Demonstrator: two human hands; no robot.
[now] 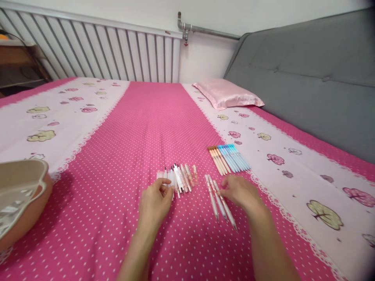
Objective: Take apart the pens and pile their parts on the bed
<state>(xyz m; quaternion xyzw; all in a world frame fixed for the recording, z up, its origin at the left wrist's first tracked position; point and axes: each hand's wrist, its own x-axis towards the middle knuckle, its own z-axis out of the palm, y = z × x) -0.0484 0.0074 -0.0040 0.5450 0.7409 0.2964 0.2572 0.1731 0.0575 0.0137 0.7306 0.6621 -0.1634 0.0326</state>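
Note:
On the pink dotted bedspread, my left hand (155,201) is at the left end of a loose bunch of white and clear pen parts (183,179), some with dark tips. Its thumb and bent forefinger are apart, close to the nearest pieces. My right hand (240,191) hovers low by three white pens (216,199) lying side by side, points towards me. Its fingertips touch or nearly touch the rightmost pen, with thumb and forefinger spread. Beyond that hand lies a neat row of pens, peach ones with brown tops (219,160) beside blue ones (234,158).
A beige plastic basin (43,195) holding small white scraps sits at the left edge. Farther off are a pink pillow (228,93), a grey padded headboard (307,66) and a white radiator (117,47). A pipe with a red-handled valve (186,39) runs along the wall.

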